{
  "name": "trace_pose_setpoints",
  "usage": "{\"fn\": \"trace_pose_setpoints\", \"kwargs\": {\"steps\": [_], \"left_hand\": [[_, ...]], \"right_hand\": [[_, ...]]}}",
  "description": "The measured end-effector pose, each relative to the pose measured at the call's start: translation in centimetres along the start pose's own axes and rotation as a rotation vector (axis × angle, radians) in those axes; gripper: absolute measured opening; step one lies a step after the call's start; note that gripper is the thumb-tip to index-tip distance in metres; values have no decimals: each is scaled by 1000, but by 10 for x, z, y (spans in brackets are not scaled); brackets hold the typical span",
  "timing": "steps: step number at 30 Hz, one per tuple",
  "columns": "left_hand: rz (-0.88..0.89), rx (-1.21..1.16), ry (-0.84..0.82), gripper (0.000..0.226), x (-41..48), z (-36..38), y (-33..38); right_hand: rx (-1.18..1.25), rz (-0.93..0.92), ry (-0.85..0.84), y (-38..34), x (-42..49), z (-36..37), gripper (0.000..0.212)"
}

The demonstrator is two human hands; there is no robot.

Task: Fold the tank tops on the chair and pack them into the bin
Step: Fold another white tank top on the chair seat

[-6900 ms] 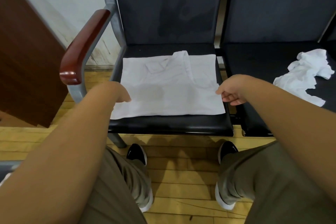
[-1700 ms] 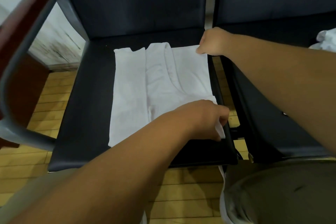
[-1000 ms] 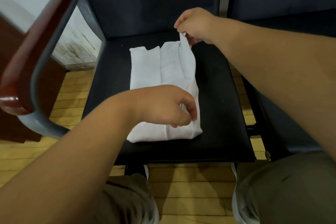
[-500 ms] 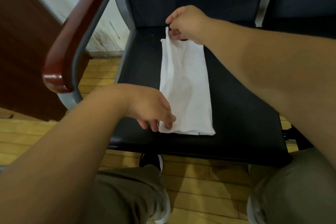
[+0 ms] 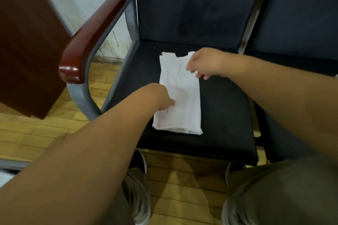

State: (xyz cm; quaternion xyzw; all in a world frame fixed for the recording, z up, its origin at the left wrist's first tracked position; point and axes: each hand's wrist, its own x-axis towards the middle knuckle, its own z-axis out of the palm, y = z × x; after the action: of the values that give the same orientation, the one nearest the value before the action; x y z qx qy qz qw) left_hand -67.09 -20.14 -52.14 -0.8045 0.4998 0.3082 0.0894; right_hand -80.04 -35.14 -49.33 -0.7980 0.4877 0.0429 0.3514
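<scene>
A white tank top [image 5: 182, 100], folded into a narrow strip, lies flat along the middle of the black chair seat [image 5: 225, 111]. My left hand [image 5: 161, 97] rests on the strip's left edge about halfway down, with a finger stretched onto the cloth. My right hand [image 5: 204, 64] is over the strip's far right corner; its fingers are curled and seem to pinch the strap end there. No bin is in view.
The chair has a dark backrest [image 5: 192, 5] and a red-brown wooden armrest [image 5: 91, 40] on a grey metal frame at the left. A second black chair [image 5: 301, 23] adjoins on the right. A brown wooden panel [image 5: 27, 42] stands at the left on the wood floor.
The right side of the tank top was folded over, leaving a narrow strip. My right hand lowered the far end onto the seat. My left hand moved from the near corner to the middle of the left edge.
</scene>
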Motion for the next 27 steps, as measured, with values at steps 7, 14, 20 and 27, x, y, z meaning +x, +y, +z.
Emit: {"fn": "trace_pose_setpoints", "kwargs": {"steps": [7, 14, 20, 27], "left_hand": [[-239, -109, 5, 19, 7, 7, -12], [-227, -386, -66, 44, -27, 24, -9], [-172, -267, -45, 38, -43, 42, -9], [-208, -514, -112, 41, -51, 32, -14]], "right_hand": [[-67, 236, -295, 21, -85, 16, 29], [239, 391, -176, 43, -116, 76, 45], [230, 345, -109, 34, -116, 101, 34], [309, 381, -121, 27, -121, 95, 30]]}}
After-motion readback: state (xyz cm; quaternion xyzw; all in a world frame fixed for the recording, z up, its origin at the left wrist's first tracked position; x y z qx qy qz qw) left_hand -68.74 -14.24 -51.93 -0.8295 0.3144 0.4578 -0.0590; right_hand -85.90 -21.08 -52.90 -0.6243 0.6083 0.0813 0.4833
